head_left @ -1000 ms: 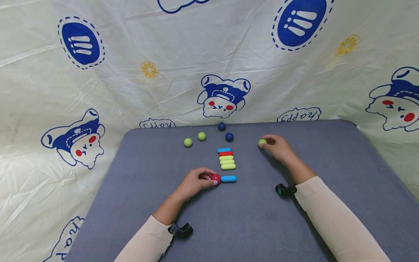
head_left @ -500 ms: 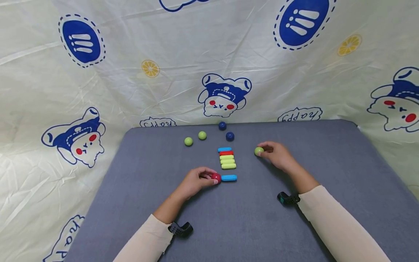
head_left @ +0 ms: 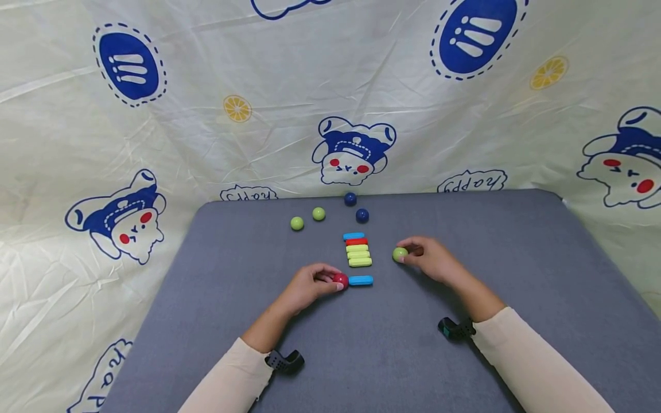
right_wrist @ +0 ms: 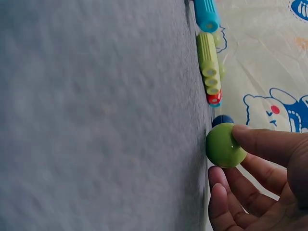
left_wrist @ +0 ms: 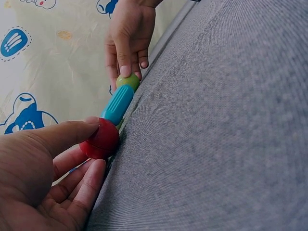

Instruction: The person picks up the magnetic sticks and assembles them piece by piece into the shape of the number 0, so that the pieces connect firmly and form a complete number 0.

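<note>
My left hand (head_left: 308, 285) pinches the red ball (head_left: 340, 280), touching the left end of the near blue stick (head_left: 361, 280). My right hand (head_left: 431, 260) pinches a green ball (head_left: 400, 254), right of the stick stack (head_left: 357, 249). Four balls (head_left: 318, 214) sit at the far edge of the mat (head_left: 361, 344).

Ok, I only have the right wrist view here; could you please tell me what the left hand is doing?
Observer: The left hand pinches a red ball against the left end of the lone blue stick.
Operator: Thank you. Is that stick's other end free?
Observer: Yes. The green ball in the right hand is apart from it, off to the right of the stack of sticks.
Operator: Are there any spare green ones?
Observer: Two more green balls lie loose beyond the stack, to its left.
</note>
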Tool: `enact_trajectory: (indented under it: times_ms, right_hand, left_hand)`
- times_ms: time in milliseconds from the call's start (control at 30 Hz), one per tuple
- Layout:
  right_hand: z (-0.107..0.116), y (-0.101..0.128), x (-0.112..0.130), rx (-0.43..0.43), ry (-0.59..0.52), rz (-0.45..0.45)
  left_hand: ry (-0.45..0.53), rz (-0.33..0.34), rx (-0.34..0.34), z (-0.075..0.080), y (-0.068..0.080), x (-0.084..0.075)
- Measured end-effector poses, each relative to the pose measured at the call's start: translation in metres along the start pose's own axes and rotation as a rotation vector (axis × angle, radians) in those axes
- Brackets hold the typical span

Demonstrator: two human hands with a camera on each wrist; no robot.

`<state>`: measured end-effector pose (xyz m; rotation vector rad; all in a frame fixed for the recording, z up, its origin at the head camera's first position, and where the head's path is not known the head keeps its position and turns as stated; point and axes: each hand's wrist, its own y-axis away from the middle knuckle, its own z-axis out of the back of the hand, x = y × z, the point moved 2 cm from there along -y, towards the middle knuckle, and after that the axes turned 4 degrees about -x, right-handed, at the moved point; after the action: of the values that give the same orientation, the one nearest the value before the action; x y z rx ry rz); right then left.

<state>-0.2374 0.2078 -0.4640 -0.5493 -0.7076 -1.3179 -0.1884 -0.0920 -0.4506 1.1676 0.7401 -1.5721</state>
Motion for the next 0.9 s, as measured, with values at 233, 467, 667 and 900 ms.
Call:
enact_trajectory:
  times_ms: [233, 467, 667, 900]
  right_hand:
    - [-0.007, 0.009, 0.008, 0.083, 0.004, -0.018]
    - [-0.016, 0.015, 0.016, 0.125, -0.008, -0.015]
    - [-0.022, 0.019, 0.02, 0.147, -0.033, -0.029]
    - [-0.028, 0.025, 0.026, 0.166, -0.047, -0.042]
  left_hand:
    - [-0.024, 0.022, 0.0, -0.003, -0.009, 0.018]
    - [-0.004, 0.021, -0.02, -0.006, -0.017, 0.038]
    - [0.001, 0.021, -0.023, -0.005, -0.018, 0.039]
    - [-0.022, 0.027, -0.022, -0.005, -0.018, 0.037]
